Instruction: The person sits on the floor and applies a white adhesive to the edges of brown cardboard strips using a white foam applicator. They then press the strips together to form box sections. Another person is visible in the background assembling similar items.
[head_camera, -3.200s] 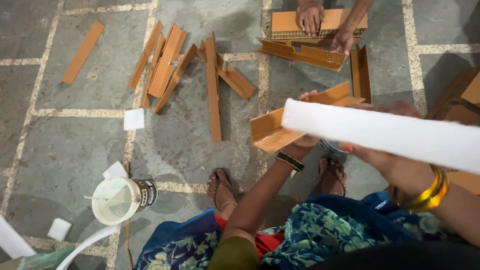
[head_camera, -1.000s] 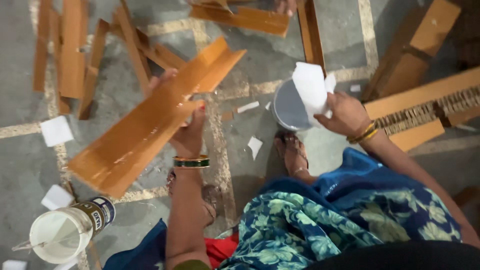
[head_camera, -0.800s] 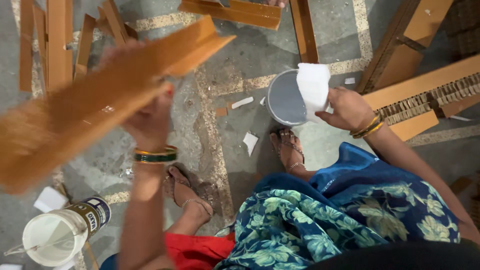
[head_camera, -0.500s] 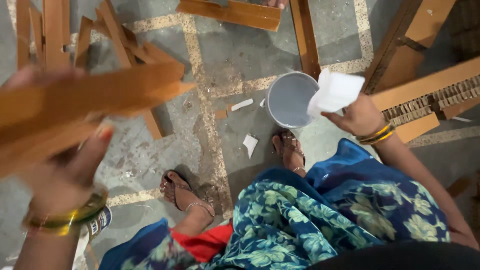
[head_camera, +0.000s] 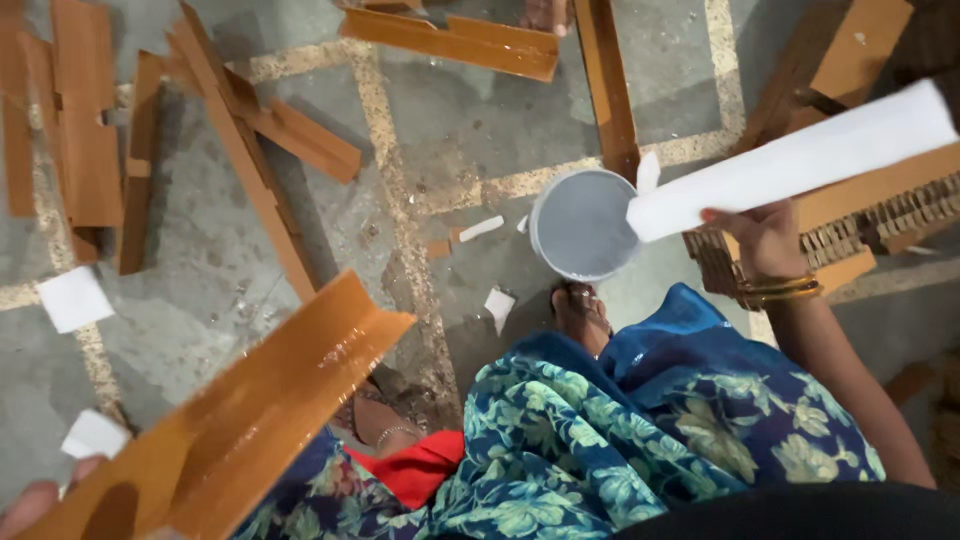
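Right hand (head_camera: 765, 240) fingers gripping white paper strip (head_camera: 790, 160) over grey bowl (head_camera: 583, 224). Left hand (head_camera: 40, 500) mostly hidden, fingers around angled wooden piece (head_camera: 250, 420).

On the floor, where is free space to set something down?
Bare floor lies between the long strip and the bucket, with only paper scraps. The upper left is crowded with wooden strips.

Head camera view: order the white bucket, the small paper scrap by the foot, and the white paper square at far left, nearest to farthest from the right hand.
From the right hand:
1. White bucket, just to its left.
2. Small paper scrap, beyond the bucket, beside the foot.
3. White paper square, at the far left edge of the floor.
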